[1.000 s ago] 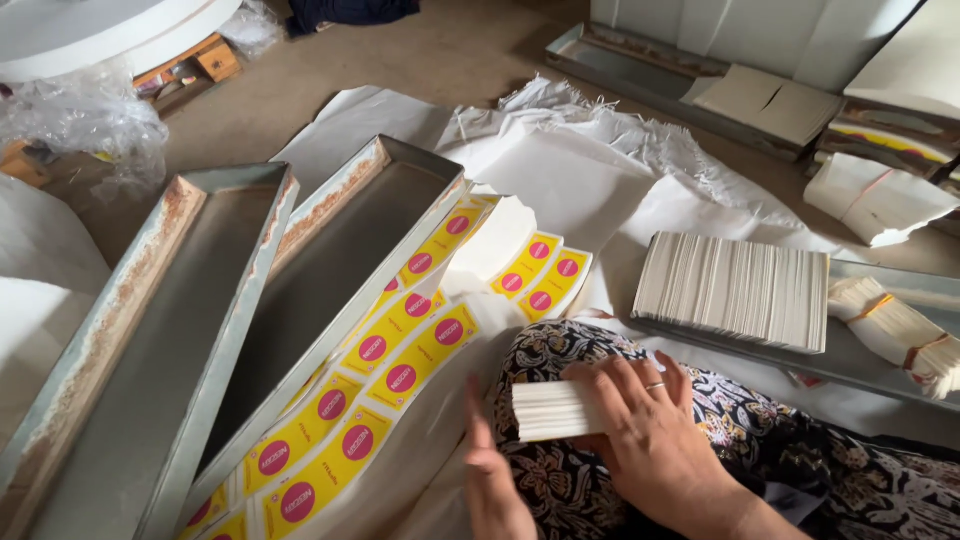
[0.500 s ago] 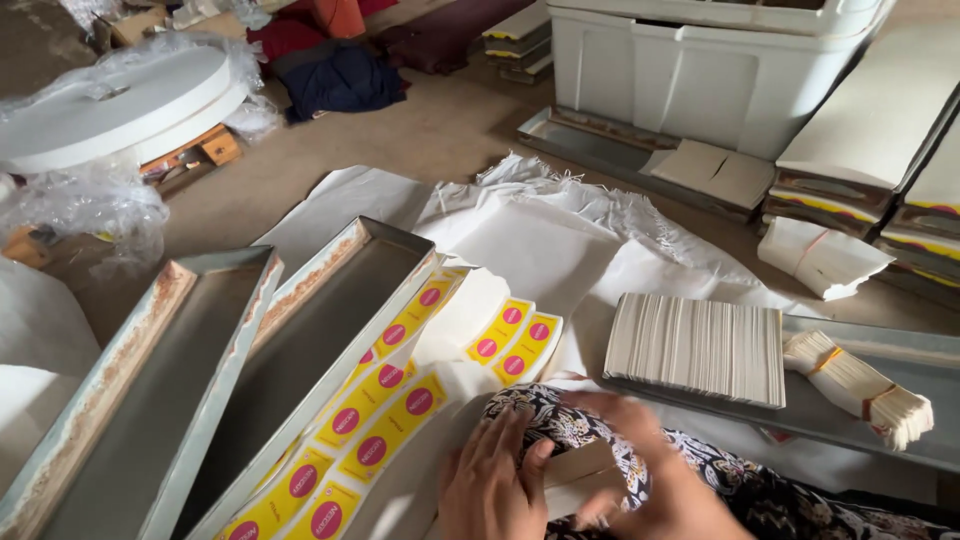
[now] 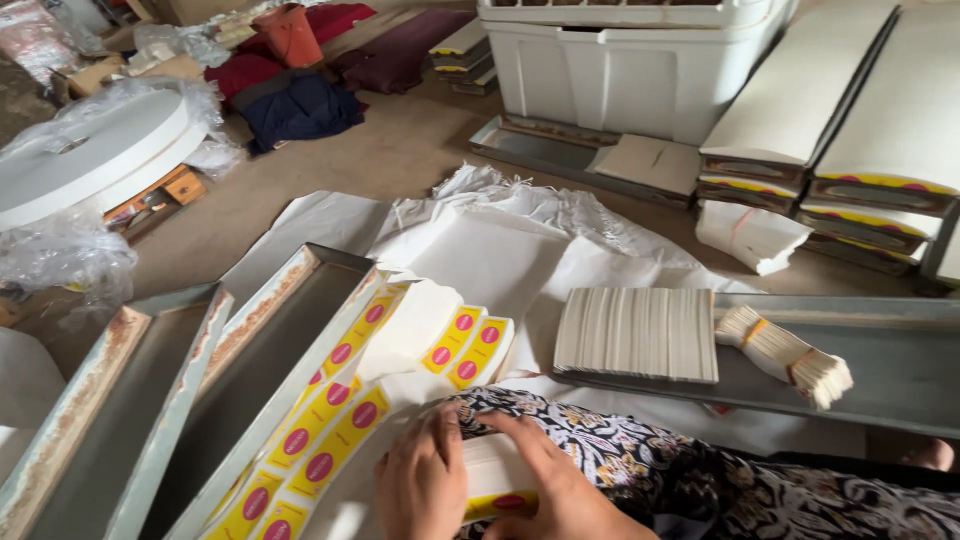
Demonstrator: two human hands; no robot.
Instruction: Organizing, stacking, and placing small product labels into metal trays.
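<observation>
Hands [image 3: 420, 490] [image 3: 565, 490] clasp white card stack [image 3: 495, 478] beside yellow, pink-dotted labels [image 3: 335, 430]

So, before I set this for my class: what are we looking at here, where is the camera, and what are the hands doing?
There is no machine here. The camera sits on a person's head and looks down at their own two bare hands, so the one view shows what they see. They appear to sit on the floor, a patterned cloth over the lap. The left hand and right hand together clasp a small stack of white cards with a yellow and pink edge. Beside them, rows of yellow labels with pink dots lean against long metal trays. To the right, another metal tray carries a row of white cards and a banded bundle. A white crate stands further back.
</observation>
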